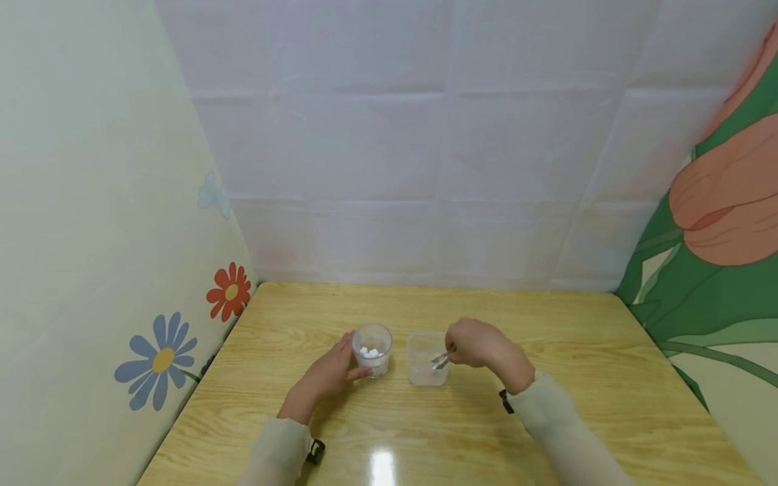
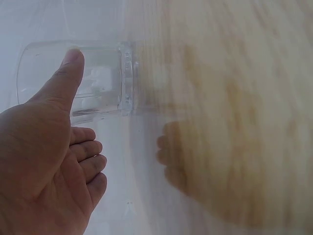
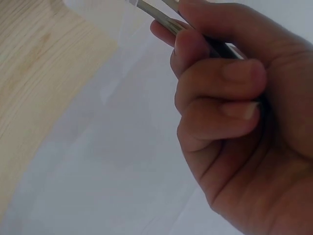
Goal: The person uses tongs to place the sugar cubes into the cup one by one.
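A clear glass (image 1: 378,368) stands upright on the table with several small white cubes (image 1: 369,352) inside. My left hand (image 1: 328,372) holds it from the left; in the left wrist view the thumb lies along the glass wall, and the other fingers are partly hidden behind. To the right is a see-through square plastic container (image 1: 421,378). My right hand (image 1: 483,345) grips metal tongs (image 1: 442,360), their tips angled down into that container. Whether the tips pinch anything is too small to tell. In the right wrist view the fingers curl round the tongs' dark handle.
The wood-grain table (image 1: 389,432) reaches back to a white creased sheet (image 1: 365,169). Flower-printed walls stand at the left and right sides. A dark band sits at each wrist.
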### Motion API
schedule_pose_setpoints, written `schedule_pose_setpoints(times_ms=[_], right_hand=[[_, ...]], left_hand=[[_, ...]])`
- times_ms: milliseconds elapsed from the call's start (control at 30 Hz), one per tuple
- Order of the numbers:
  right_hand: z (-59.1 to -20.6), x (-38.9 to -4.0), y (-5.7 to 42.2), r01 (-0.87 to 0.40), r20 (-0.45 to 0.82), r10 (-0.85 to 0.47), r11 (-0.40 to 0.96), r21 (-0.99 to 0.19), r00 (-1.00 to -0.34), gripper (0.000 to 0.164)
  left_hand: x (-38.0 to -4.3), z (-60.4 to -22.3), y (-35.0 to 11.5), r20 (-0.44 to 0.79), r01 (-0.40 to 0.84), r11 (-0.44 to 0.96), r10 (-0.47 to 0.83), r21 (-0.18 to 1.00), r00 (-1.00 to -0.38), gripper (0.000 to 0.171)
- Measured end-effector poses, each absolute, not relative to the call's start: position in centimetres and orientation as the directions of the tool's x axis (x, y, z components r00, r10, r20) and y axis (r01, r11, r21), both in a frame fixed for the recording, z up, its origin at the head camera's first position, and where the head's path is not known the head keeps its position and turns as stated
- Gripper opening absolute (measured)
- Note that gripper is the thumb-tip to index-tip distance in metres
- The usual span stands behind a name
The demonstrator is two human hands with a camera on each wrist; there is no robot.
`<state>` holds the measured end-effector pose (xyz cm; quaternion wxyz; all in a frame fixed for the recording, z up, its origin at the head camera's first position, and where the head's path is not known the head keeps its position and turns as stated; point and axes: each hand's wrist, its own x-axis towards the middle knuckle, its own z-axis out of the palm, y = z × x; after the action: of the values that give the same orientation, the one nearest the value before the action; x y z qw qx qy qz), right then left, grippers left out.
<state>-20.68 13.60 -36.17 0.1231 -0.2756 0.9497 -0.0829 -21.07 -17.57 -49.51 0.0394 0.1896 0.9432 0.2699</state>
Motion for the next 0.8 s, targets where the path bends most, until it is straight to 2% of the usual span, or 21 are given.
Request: schedule_pose_setpoints(times_ms=[333,800], right_hand=[[-36.8,-21.0,13.3,-0.477,-0.199,-0.512,0.856,-0.2,-0.836,0.01],[-37.3,-21.1,14.4,-0.5,-0.157,-0.558,0.814,-0.294,-0.815,0.01]], left_hand=[[-21.0,-49.6,-17.6,0.032,0.344,0.771,0.389,0.535,-0.921,0.092],[-21.2,-49.8,-17.7,0.045,0.351,0.768,0.389,0.535,-0.92,0.092]])
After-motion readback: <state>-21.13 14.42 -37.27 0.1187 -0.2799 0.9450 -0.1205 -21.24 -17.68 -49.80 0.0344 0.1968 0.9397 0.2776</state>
